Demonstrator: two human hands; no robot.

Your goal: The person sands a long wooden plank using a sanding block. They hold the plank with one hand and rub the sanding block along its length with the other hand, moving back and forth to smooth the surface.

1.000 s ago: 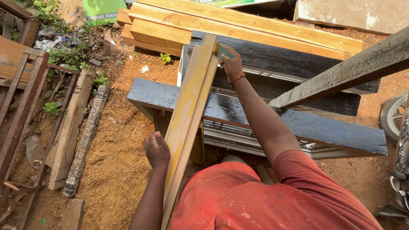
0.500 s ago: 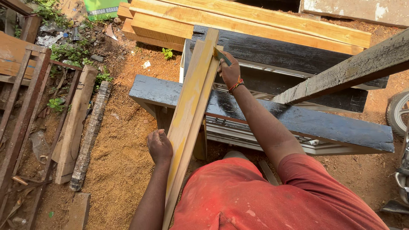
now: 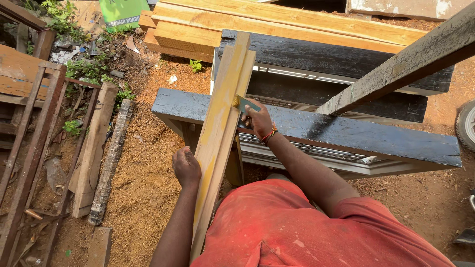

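A long yellow-coated wooden plank [image 3: 220, 133] leans from my body up onto a black-painted frame [image 3: 316, 131]. My left hand [image 3: 186, 167] grips the plank's left edge low down. My right hand [image 3: 258, 120] holds a flat scraper blade [image 3: 244, 104] against the plank's right edge, about midway up. A beaded band sits on my right wrist. My red shirt fills the bottom of the head view.
Pale timber boards [image 3: 277, 22] are stacked behind the black frame. A dark beam [image 3: 396, 64] slants across the upper right. Rusty metal frames [image 3: 29, 128] and scrap wood pieces [image 3: 94, 148] lie on the sawdust ground at left. A wheel [image 3: 465, 126] shows at right edge.
My right hand with the scraper has slid down the plank's right edge toward me. My left hand has kept its grip on the plank.
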